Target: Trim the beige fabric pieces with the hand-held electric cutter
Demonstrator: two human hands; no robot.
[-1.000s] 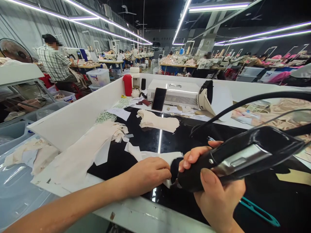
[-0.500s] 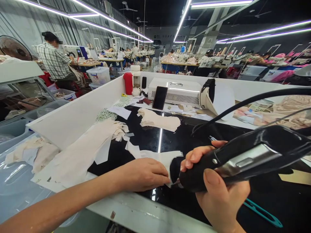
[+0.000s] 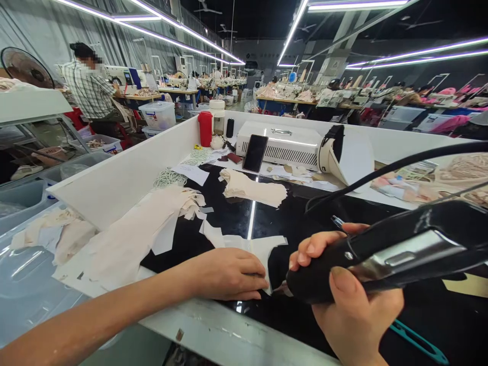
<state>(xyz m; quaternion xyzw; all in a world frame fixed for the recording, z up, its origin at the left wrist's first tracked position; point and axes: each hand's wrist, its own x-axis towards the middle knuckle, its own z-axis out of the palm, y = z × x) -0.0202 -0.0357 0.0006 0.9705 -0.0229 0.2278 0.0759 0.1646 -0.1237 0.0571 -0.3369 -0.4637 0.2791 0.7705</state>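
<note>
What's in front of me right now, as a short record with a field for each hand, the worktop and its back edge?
Left hand: resting on white piece
Right hand: wrapped around black tool
Tool tip: close to the piece's edge; contact unclear
Worktop: black, glossy
Ahead: cream bundle
Left side: cloth pile
Right side: teal tool
Back edge: red bottle, phone, white box
</note>
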